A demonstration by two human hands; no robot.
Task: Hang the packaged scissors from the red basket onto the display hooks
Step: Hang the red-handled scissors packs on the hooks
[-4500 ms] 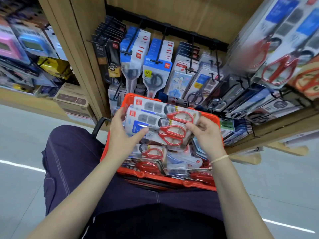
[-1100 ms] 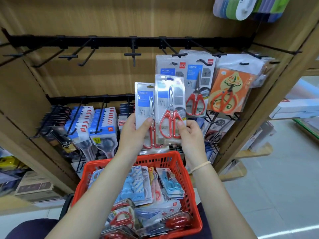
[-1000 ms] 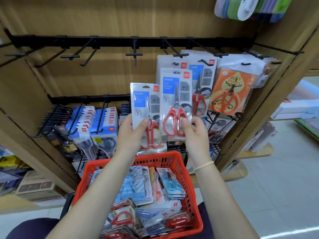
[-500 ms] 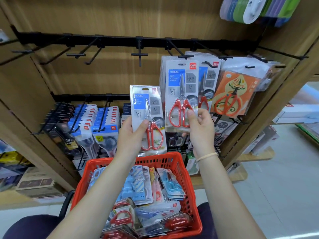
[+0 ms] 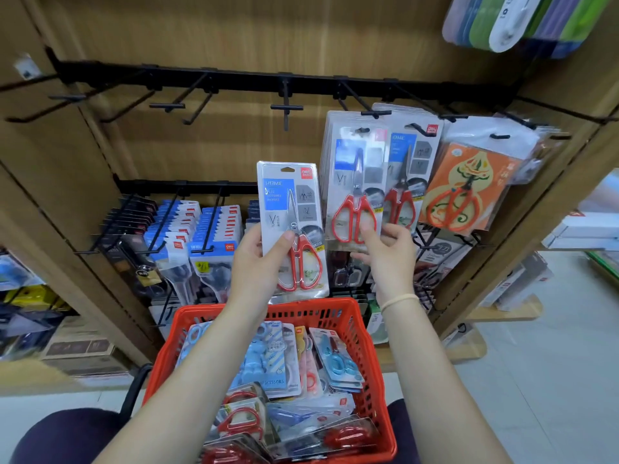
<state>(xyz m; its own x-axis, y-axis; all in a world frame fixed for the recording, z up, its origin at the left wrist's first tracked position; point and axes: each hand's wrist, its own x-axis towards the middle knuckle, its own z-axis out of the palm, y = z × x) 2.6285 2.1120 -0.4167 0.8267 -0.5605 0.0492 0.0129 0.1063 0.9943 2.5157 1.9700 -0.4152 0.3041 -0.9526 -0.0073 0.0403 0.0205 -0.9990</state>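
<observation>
Black hook rail (image 5: 301, 82), scissor packs (image 5: 355, 182) hanging at right

Basket (image 5: 338, 313) sits low centre, packs (image 5: 278, 363) inside; hooks (image 5: 286, 107) run across the top, hung packs (image 5: 355, 182) at upper right, shelf behind.

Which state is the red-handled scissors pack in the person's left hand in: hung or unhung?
Unhung. The left hand grips the scissors pack below the hook rail, and its hang hole is empty.

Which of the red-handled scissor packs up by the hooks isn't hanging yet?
The pack in the left hand: held below the hooks, left of the hung packs.
</observation>
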